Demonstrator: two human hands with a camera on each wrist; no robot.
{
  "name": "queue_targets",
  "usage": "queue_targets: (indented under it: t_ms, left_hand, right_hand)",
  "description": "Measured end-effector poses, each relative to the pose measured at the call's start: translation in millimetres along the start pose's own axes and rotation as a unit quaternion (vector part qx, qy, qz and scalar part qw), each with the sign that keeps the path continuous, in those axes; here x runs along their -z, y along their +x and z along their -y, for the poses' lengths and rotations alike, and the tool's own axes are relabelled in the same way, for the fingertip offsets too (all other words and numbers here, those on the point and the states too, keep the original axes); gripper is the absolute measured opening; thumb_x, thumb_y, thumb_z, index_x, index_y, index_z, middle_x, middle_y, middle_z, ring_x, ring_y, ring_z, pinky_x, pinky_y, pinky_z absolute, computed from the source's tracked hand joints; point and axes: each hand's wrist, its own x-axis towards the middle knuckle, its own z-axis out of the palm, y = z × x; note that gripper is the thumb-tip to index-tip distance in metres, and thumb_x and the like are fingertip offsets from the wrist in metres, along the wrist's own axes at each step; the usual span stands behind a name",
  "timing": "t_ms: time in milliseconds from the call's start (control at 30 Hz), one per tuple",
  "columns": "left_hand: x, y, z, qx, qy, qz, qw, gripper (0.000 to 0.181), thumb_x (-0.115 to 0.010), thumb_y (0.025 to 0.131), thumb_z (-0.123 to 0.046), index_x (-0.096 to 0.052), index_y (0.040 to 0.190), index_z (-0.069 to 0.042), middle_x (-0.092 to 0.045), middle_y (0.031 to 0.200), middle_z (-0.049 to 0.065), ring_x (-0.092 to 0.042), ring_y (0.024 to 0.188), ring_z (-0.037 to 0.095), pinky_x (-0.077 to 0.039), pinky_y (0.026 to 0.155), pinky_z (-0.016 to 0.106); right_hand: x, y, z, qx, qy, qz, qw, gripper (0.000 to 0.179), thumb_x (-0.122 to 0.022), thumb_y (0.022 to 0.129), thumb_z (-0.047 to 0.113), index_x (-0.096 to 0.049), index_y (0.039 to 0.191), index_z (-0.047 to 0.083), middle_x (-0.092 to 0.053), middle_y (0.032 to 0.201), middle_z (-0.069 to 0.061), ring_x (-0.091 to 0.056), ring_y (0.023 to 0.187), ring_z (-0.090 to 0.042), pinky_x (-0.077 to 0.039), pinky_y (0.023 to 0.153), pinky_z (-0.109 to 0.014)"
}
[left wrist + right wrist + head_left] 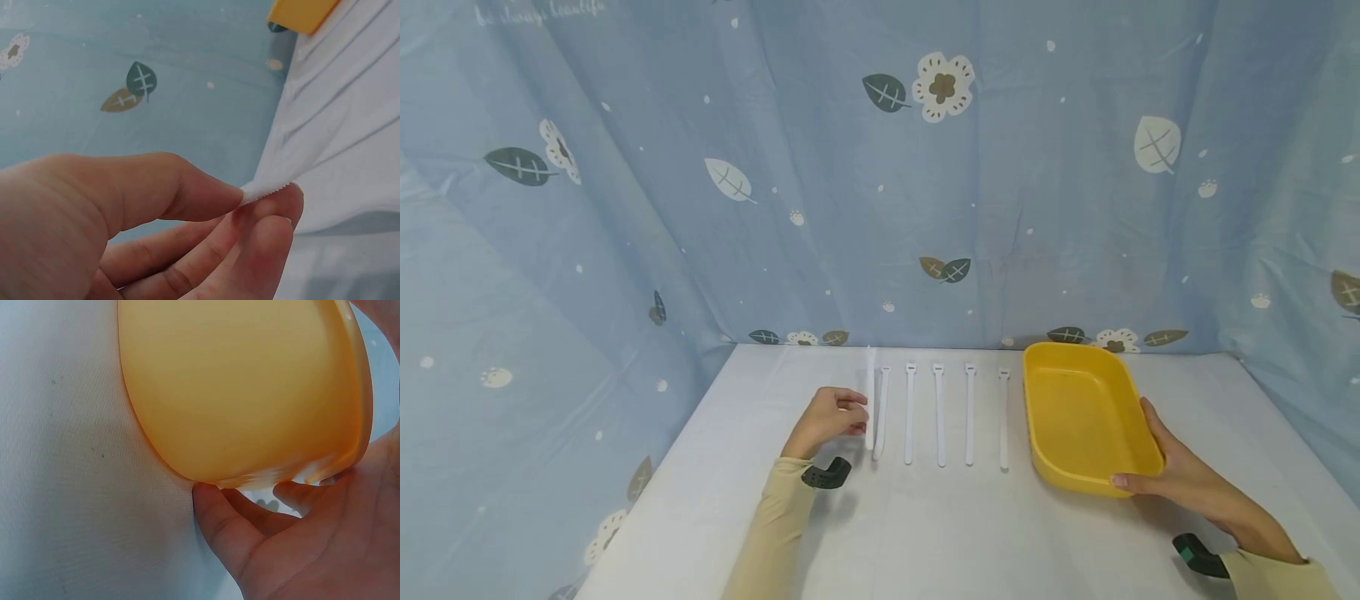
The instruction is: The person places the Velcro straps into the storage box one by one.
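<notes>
Between thumb and fingertips, my left hand [829,421] pinches a white cable tie [870,400]. Its toothed strip [269,189] shows at the fingertips in the left wrist view. To the right of it, several more white cable ties [939,417] lie side by side in a row, their square heads toward the back. My right hand [1183,475] grips the near right side of a yellow plastic basin [1036,446], thumb at the near rim and fingers along the right side. In the right wrist view, fingertips touch the basin's outer wall [237,394].
A white cloth [925,533] covers the table. Behind it and at both sides hangs a blue curtain [850,208] with leaf and flower prints, meeting the table's back edge. Dark wrist camera mounts [827,473] stick out beside both wrists.
</notes>
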Motion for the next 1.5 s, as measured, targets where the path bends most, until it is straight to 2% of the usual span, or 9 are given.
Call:
queue_targets:
  t_ms: [233, 467, 667, 833, 1133, 1400, 1500]
  left_hand:
    - [-4.8, -2.4, -4.0, -0.018, -0.004, 0.004, 0.9998, 0.035, -0.067, 0.089, 0.0, -0.067, 0.122, 0.011, -0.071, 0.096, 0.015, -0.072, 0.074, 0.015, -0.066, 0.072, 0.031]
    - [-11.8, -7.0, -9.0, -0.024, -0.031, 0.009, 0.9992, 0.033, -0.068, 0.09, -0.002, -0.068, 0.122, 0.009, -0.071, 0.099, 0.016, -0.073, 0.074, 0.016, -0.066, 0.074, 0.033]
    - [-16.8, -10.1, -15.6, -0.036, -0.045, 0.015, 0.9982, 0.036, -0.069, 0.091, -0.004, -0.067, 0.124, 0.008, -0.071, 0.1, 0.016, -0.073, 0.076, 0.016, -0.066, 0.077, 0.034]
    - [-23.2, -10.7, -21.2, -0.04, -0.063, 0.028, 0.9968, 0.039, -0.069, 0.09, -0.005, -0.065, 0.126, 0.009, -0.071, 0.1, 0.015, -0.074, 0.077, 0.016, -0.066, 0.078, 0.032]
    - [-36.2, -15.6, -30.7, -0.046, -0.096, 0.032, 0.9939, 0.033, -0.07, 0.091, -0.004, -0.068, 0.122, 0.005, -0.071, 0.098, 0.013, -0.074, 0.077, 0.017, -0.066, 0.078, 0.032]
    - [-47.9, -13.7, -41.7, -0.063, -0.128, 0.04, 0.989, 0.038, -0.07, 0.091, -0.002, -0.064, 0.126, 0.011, -0.071, 0.098, 0.011, -0.073, 0.078, 0.015, -0.066, 0.078, 0.031]
    - [-52.9, -13.1, -46.2, -0.063, -0.14, 0.043, 0.9872, 0.037, -0.07, 0.091, -0.001, -0.065, 0.126, 0.01, -0.071, 0.098, 0.01, -0.074, 0.079, 0.015, -0.066, 0.079, 0.031]
  right_hand:
    - [-0.7, -1.3, -0.3, 0.0, 0.009, 0.001, 1.0, 0.128, -0.075, 0.092, 0.032, 0.035, 0.156, 0.018, 0.025, 0.165, -0.032, 0.0, 0.148, -0.066, -0.012, 0.104, -0.09]
    - [-1.6, -0.4, 2.1, -0.005, -0.018, -0.011, 0.9998, 0.13, -0.077, 0.09, 0.036, 0.033, 0.157, 0.016, 0.014, 0.166, -0.036, -0.013, 0.145, -0.062, -0.017, 0.104, -0.089]
    - [-0.4, -1.3, 2.0, -0.001, -0.019, -0.01, 0.9998, 0.129, -0.076, 0.09, 0.036, 0.032, 0.158, 0.017, 0.016, 0.166, -0.035, -0.011, 0.146, -0.063, -0.018, 0.104, -0.089]
    - [-0.4, -1.2, 0.5, 0.004, -0.02, -0.014, 0.9997, 0.129, -0.076, 0.09, 0.036, 0.031, 0.158, 0.016, 0.014, 0.167, -0.036, -0.015, 0.144, -0.061, -0.019, 0.104, -0.089]
    - [-2.1, -1.0, -1.6, -0.007, -0.005, -0.01, 0.9999, 0.132, -0.078, 0.088, 0.035, 0.033, 0.157, 0.017, 0.018, 0.167, -0.033, -0.006, 0.148, -0.064, -0.014, 0.106, -0.089]
    - [-3.2, -2.1, -2.2, 0.01, -0.004, -0.013, 0.9999, 0.13, -0.077, 0.088, 0.035, 0.03, 0.159, 0.015, 0.009, 0.167, -0.036, -0.02, 0.143, -0.057, -0.018, 0.105, -0.089]
    - [-3.5, -2.0, -2.6, 0.015, -0.006, -0.015, 0.9998, 0.13, -0.077, 0.088, 0.035, 0.03, 0.159, 0.015, 0.007, 0.167, -0.037, -0.023, 0.141, -0.056, -0.019, 0.105, -0.089]
